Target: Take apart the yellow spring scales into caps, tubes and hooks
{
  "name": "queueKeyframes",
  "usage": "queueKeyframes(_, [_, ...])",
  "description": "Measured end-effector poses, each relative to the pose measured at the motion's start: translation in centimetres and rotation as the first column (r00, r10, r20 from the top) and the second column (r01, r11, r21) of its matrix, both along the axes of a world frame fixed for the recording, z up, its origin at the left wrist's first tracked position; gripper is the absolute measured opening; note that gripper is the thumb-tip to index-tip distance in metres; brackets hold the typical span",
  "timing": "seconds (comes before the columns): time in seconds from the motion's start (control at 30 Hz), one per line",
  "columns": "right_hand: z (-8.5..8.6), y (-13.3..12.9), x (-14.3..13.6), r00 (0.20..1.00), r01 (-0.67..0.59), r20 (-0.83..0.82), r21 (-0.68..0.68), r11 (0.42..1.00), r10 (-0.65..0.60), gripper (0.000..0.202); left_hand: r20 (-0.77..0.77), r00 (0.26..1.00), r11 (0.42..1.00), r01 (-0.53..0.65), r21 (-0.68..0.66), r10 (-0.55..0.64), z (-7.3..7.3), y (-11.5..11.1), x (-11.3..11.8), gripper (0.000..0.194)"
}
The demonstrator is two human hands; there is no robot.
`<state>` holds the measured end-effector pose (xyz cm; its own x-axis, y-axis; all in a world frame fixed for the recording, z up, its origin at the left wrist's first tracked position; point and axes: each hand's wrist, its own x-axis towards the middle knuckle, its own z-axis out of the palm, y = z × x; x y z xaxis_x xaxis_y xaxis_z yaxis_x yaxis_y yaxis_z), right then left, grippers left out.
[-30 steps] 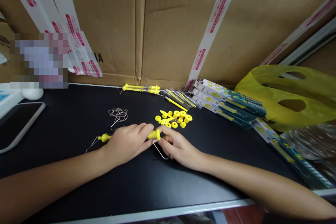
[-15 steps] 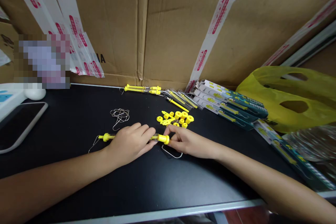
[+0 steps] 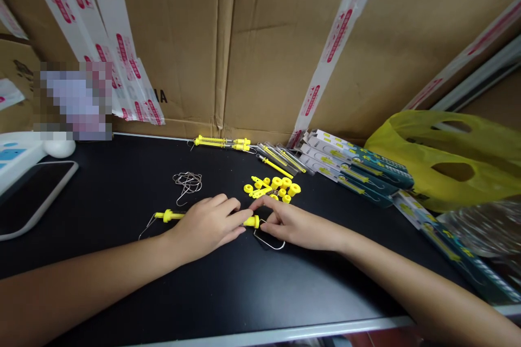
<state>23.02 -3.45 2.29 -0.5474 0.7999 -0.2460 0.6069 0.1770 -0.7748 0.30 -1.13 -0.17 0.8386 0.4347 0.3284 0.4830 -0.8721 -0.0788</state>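
Observation:
A spring scale with a clear tube and yellow end fittings [image 3: 167, 216] lies crosswise low over the black table. My left hand [image 3: 211, 222] is wrapped around its middle and hides most of the tube. From its left end sticks out a bent wire hook [image 3: 146, 226]. At the right end, a larger wire hook [image 3: 271, 243] hangs out of the yellow cap [image 3: 253, 222]. My right hand [image 3: 285, 221] has its fingers bent at this cap, index finger over the top, thumb by the start of the hook. Its fingertips are partly hidden.
Behind my hands lie loose wire hooks [image 3: 188, 181] and a pile of small yellow parts [image 3: 277, 184]. Assembled spring scales [image 3: 222, 142] and tubes with springs [image 3: 280, 157] rest farther back. Printed boxes [image 3: 358, 165] and a yellow bag [image 3: 407, 141] are right, a phone [image 3: 36, 195] left.
My right index finger has moved left over the yellow cap, towards my left fingers. The cap sits closer to my left hand, and less of the tube shows between them.

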Motion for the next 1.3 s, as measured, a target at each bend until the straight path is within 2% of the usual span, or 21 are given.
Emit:
queueKeyframes(0.13, [2.6,-0.1,0.9,0.997,-0.035,0.066,0.036,0.999,0.032,0.03,0.002,1.0,1.0,0.004,0.027,-0.004,0.0,0.0,0.0,0.018])
queueKeyframes(0.27, [4.2,1.3,0.0,0.997,-0.042,-0.063,0.101,0.994,0.048,0.02,0.017,1.0,0.999,0.012,0.033,-0.013,0.0,0.0,0.0,0.019])
queueKeyframes(0.4, [3.5,4.8,-3.9,0.978,-0.017,-0.203,0.154,0.988,0.048,0.013,0.024,1.0,0.999,0.017,0.036,-0.018,-0.1,0.1,-0.1,0.019])
queueKeyframes(0.6, [2.1,10.0,-10.2,0.976,-0.017,-0.203,0.276,0.961,0.075,0.016,0.018,1.0,1.0,0.015,-0.008,-0.015,-0.1,0.2,0.0,0.02])
queueKeyframes(0.73, [1.0,11.8,-12.2,0.98,-0.096,-0.14,0.273,0.957,0.139,0.018,0.012,1.0,1.0,0.007,-0.009,-0.007,-0.1,0.2,-0.1,0.019])
queueKeyframes(0.83, [0.3,12.5,-12.5,0.989,-0.112,-0.052,0.364,0.925,0.14,0.02,0.004,1.0,1.0,0.005,-0.004,-0.005,0.0,0.2,0.0,0.019])
queueKeyframes(0.97, [0.6,12.2,-11.8,0.995,-0.092,0.006,0.516,0.852,0.104,0.017,0.015,1.0,1.0,0.011,-0.01,-0.011,-0.1,0.2,0.0,0.019])
queueKeyframes(1.07, [1.3,10.6,-10.2,0.995,-0.093,0.037,0.624,0.776,0.09,0.009,0.028,0.999,1.0,0.016,-0.008,-0.016,-0.3,0.2,-0.1,0.021])
queueKeyframes(1.17, [1.1,7.7,-7.6,0.999,-0.044,0.016,0.694,0.718,0.046,0.012,0.033,0.999,1.0,-0.008,-0.011,0.008,-0.4,0.2,-0.1,0.022])
queueKeyframes(1.3, [-0.7,2.7,-3.3,0.999,-0.005,0.03,0.75,0.662,-0.026,0.018,0.007,0.999,0.999,-0.038,-0.027,0.038,-0.4,0.2,0.0,0.016])
